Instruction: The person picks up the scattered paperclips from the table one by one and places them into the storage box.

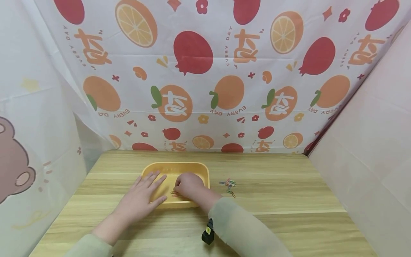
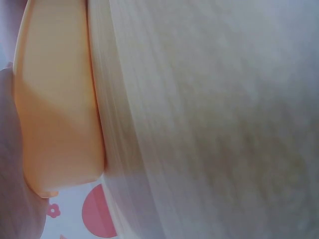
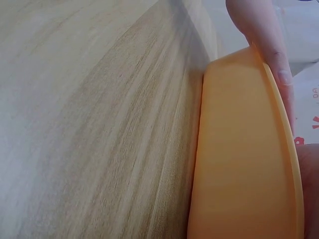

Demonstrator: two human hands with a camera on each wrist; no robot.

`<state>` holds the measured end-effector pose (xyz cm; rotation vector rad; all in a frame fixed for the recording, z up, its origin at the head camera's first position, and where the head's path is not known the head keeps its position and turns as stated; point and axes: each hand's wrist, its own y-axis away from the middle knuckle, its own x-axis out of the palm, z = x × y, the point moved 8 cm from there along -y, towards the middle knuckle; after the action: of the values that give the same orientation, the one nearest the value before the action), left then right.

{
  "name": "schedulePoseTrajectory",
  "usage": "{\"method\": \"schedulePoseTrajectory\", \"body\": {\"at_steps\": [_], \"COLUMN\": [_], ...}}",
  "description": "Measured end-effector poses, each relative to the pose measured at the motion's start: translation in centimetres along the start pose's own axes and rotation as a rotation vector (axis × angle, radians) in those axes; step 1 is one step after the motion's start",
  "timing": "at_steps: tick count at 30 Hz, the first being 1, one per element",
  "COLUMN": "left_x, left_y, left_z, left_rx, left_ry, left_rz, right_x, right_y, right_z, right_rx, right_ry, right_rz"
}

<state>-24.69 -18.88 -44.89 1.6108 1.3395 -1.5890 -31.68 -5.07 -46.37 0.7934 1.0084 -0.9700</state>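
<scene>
Resting on tray (image 1: 205,170) rim, left hand (image 1: 141,196) flat.

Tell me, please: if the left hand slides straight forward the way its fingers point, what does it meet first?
Probably the far wall of the yellow tray. The left hand lies flat on the tray's left side, fingers pointing up-right across it; the right hand sits just beside that line, so depth is uncertain.

Legible text appears only on the fruit-print cloth (image 1: 205,82) hung behind the table: the words "EVERY DAY", printed repeatedly beside the orange motifs, some upright, some inverted. Large stylised characters also recur on it; their reading is uncertain.
</scene>
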Motion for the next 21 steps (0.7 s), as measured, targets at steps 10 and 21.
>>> {"method": "schedulePoseTrajectory", "body": {"at_steps": [10,21], "left_x": [0.0,-0.1], "left_y": [0.0,0.0], "left_z": [0.1,-0.1], "left_rx": [0.003,0.013], "left_ry": [-0.005,-0.014], "left_rz": [-0.01,-0.036], "right_x": [-0.8,-2.5], "right_y": [0.5,1.7], "right_z": [-0.1,-1.2], "right_rx": [-0.001,-0.01], "right_ry": [-0.033,-0.21], "right_rz": [-0.034,-0.115]}}
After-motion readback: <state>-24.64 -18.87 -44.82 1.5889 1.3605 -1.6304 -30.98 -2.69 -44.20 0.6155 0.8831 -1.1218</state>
